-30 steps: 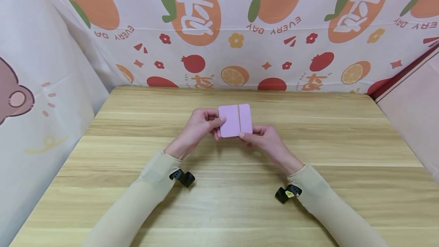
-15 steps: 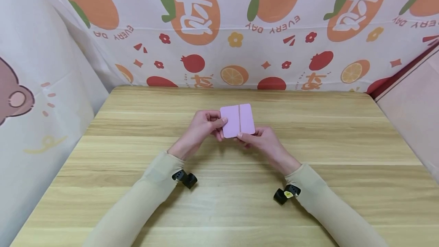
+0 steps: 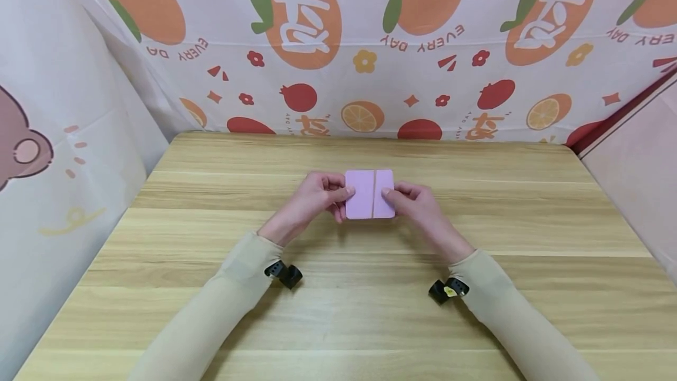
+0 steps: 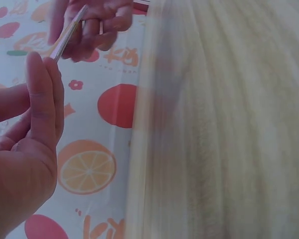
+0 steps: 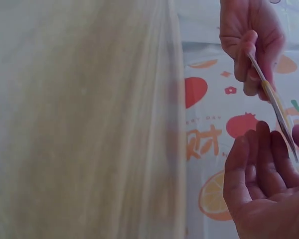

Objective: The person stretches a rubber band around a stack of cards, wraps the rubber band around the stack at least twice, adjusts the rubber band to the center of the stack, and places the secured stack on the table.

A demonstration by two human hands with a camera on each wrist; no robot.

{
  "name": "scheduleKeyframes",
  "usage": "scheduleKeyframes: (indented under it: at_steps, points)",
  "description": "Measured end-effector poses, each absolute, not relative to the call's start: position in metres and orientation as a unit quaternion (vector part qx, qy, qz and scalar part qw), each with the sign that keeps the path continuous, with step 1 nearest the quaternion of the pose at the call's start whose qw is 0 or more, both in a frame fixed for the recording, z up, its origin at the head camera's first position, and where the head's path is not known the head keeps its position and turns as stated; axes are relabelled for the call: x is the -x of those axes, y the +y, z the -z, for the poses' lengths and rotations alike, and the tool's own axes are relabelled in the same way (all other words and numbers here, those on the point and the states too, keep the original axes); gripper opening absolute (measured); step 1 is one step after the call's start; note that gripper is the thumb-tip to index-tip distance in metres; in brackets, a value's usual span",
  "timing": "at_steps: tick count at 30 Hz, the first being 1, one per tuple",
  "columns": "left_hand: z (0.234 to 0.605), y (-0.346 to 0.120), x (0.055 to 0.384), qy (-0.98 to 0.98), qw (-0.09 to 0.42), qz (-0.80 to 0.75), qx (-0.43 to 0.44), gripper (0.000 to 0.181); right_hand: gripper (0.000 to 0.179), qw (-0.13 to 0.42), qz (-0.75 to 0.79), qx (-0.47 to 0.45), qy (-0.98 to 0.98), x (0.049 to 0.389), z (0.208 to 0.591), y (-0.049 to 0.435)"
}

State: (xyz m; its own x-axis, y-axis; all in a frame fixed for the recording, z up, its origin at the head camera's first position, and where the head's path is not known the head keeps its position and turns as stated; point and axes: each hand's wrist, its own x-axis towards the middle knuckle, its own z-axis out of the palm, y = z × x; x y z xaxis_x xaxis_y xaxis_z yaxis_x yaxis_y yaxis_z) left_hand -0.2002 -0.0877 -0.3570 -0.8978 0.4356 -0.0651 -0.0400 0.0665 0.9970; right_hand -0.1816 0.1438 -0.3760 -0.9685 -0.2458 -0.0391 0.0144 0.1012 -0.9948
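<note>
A thin square lilac stack of cards (image 3: 361,207) with rounded corners is held up over the table, its flat face toward the head camera. A narrow tan band (image 3: 374,199) runs round it, right of its middle. My left hand (image 3: 317,194) pinches the left edge, thumb on the face and fingers behind. At the right edge, my right hand (image 3: 420,200) has its thumb on the face and its other fingers behind. Both wrist views show the stack edge-on; in the right wrist view the right hand's fingers (image 5: 264,164) are spread behind the stack (image 5: 276,104).
The wooden table (image 3: 338,304) spreads under both forearms. A fruit-printed cloth (image 3: 365,69) hangs at its far edge, and a white cloth (image 3: 79,134) hangs on the left. Each wrist wears a small black camera (image 3: 288,275).
The right hand has shifted from the stack's lower edge up to its right edge. The stack has moved slightly right and down and now sits level after a slight tilt.
</note>
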Motion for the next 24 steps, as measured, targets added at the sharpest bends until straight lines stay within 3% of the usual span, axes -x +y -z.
scheduleKeyframes:
  at_steps: [14, 24]
  points:
    - [0.361, -0.081, 0.196, 0.717, 0.227, -0.638, -0.166, 0.012, 0.026, 0.006, 0.673, 0.075, 0.736, 0.182, 0.373, 0.147]
    - [0.360, -0.078, 0.191, 0.728, 0.236, -0.616, -0.185, 0.011, 0.021, 0.012, 0.635, 0.070, 0.770, 0.169, 0.349, 0.139]
